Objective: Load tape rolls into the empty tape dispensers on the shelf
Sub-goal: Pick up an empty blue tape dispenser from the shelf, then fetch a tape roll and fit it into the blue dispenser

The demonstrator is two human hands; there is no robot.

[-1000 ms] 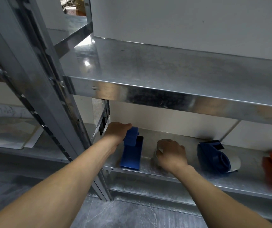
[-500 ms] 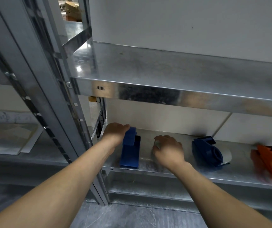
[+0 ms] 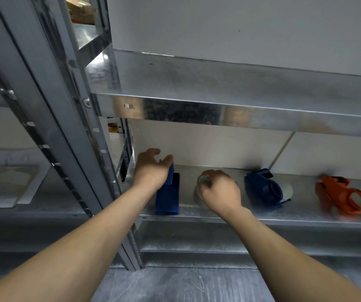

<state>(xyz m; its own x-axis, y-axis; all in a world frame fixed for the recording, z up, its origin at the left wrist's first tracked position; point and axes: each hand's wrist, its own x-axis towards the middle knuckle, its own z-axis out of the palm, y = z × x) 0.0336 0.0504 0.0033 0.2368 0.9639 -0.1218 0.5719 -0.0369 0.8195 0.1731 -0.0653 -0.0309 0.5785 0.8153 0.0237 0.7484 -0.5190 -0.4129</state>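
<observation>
Because the tape roll (image 3: 203, 184) is a light, rigid ring with a slick clear face, I judge it best gripped across its outer rim, not by its flat sides. My right hand (image 3: 221, 191) has its fingers curled around that roll, just behind the front edge of the shelf (image 3: 197, 215). The roll appears clear and glossy, mostly hidden. My left hand (image 3: 151, 168) is loosely spread, fingers released, touching the upright handle of the empty blue dispenser (image 3: 167, 196) near the shelf's left end. Farther right along the shelf stand a loaded blue dispenser (image 3: 264, 188) and an orange dispenser (image 3: 345, 196).
</observation>
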